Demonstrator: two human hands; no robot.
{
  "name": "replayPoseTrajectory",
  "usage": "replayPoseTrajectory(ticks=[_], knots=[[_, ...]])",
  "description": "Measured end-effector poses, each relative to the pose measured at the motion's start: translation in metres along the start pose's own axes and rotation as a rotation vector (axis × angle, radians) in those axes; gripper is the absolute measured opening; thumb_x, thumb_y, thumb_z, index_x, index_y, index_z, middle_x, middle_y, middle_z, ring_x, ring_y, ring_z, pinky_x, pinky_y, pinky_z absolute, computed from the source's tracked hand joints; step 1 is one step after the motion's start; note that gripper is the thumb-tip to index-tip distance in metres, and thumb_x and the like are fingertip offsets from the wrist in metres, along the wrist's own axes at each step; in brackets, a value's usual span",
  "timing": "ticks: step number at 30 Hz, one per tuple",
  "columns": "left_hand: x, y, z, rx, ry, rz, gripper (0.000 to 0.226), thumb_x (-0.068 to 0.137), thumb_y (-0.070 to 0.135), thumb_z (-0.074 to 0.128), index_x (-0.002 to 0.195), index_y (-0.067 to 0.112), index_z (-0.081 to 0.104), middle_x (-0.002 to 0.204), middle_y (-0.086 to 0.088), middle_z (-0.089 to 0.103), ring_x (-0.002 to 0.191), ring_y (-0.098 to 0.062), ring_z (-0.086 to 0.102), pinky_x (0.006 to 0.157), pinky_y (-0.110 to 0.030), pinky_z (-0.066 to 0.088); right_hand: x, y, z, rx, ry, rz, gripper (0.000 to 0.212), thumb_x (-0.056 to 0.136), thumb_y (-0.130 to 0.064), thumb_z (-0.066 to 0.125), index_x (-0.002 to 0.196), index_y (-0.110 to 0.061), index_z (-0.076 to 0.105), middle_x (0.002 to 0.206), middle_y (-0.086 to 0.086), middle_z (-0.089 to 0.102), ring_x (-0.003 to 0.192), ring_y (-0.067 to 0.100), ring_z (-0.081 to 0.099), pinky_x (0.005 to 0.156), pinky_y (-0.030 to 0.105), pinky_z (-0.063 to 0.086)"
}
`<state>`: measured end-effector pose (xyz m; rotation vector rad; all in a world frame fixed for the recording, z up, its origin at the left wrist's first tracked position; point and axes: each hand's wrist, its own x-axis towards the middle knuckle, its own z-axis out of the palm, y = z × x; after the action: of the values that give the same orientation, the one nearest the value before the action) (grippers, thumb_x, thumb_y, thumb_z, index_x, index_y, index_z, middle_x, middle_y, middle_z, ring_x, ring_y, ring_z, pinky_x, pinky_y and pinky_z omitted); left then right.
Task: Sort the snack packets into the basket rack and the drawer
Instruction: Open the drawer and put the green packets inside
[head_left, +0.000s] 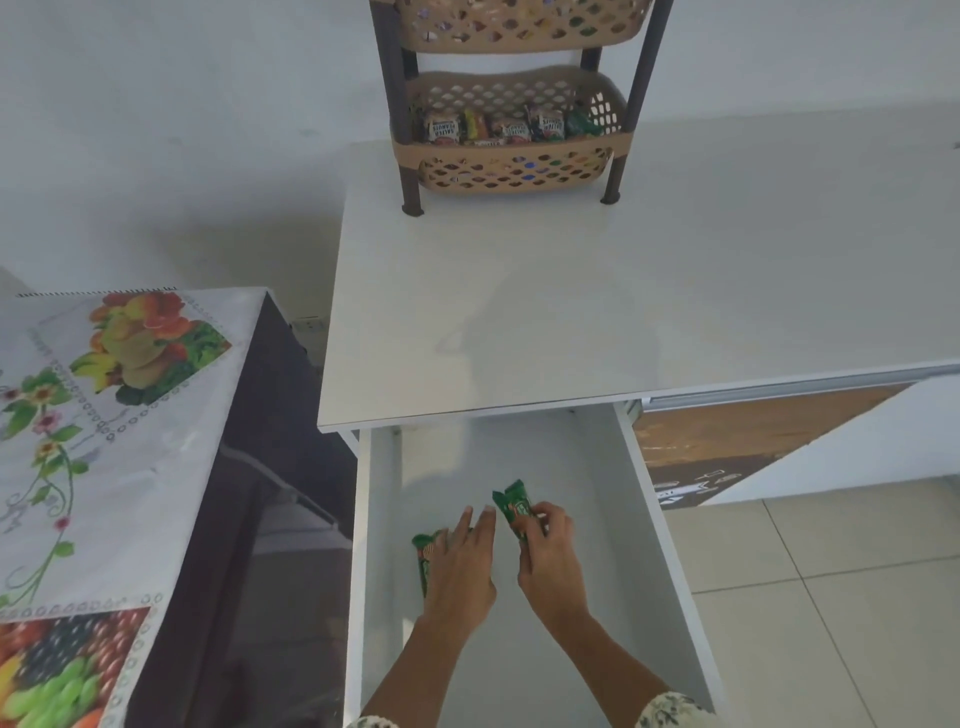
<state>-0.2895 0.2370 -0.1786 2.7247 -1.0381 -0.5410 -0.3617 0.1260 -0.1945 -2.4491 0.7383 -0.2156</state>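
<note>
A white drawer (654, 499) stands pulled out below the white counter. Inside it, my right hand (550, 561) pinches a green snack packet (513, 505) that sticks up past the fingers. My left hand (460, 566) lies flat with straight fingers over another green packet (423, 553) on the drawer floor, hiding most of it. At the back of the counter stands a beige basket rack (511, 156) on dark legs. Its lower basket holds several snack packets (498, 127), and more show through the holes of the upper basket (519, 26).
The white counter (597, 312) stretches right of the rack. A dark cabinet under a fruit-print cloth (104, 415) stands left of the drawer. Tiled floor (831, 597) lies to the right, beside a brown panel (727, 441) under the counter.
</note>
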Motion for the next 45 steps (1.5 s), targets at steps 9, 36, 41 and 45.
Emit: replayPoseTrajectory(ticks=[9,36,41,45], knots=[[-0.015,-0.026,0.035,0.059,-0.192,-0.026,0.083,0.089,0.005,0.053,0.155,0.012,0.004,0.163,-0.002,0.010,0.150,-0.019,-0.002,0.119,-0.040,0.011,-0.010,0.030,0.038,-0.140,-0.284,0.089,0.034,0.093,-0.008,0.050,0.126,-0.013,0.053,0.137,0.009,0.032,0.127,0.023,0.032,0.086,0.027,0.052],[-0.068,-0.011,0.006,0.120,-0.198,0.004,0.072,0.096,0.014,0.045,0.155,0.010,0.003,0.163,-0.004,0.007,0.150,-0.023,0.003,0.119,-0.043,0.017,-0.043,0.009,-0.009,-0.333,-0.516,0.019,0.060,0.086,-0.007,0.049,0.142,-0.021,0.032,0.146,0.009,0.027,0.128,0.026,0.032,0.094,0.037,0.047],[-0.097,0.000,0.002,0.142,-0.239,0.000,0.066,0.099,0.024,0.043,0.154,0.010,0.009,0.163,-0.005,0.010,0.150,-0.024,0.007,0.117,-0.045,0.020,-0.067,0.007,-0.021,-0.434,-0.644,-0.030,0.053,0.090,-0.008,0.048,0.140,-0.018,0.036,0.143,0.012,0.030,0.130,0.028,0.031,0.099,0.041,0.044],[-0.124,0.011,0.000,0.095,-0.257,-0.042,0.063,0.102,0.034,0.037,0.154,0.011,0.011,0.163,-0.004,0.010,0.150,-0.021,0.008,0.118,-0.046,0.019,-0.087,0.005,-0.032,-0.482,-0.715,-0.059,0.052,0.090,-0.009,0.047,0.140,-0.016,0.037,0.143,0.014,0.031,0.133,0.029,0.029,0.101,0.043,0.042]])
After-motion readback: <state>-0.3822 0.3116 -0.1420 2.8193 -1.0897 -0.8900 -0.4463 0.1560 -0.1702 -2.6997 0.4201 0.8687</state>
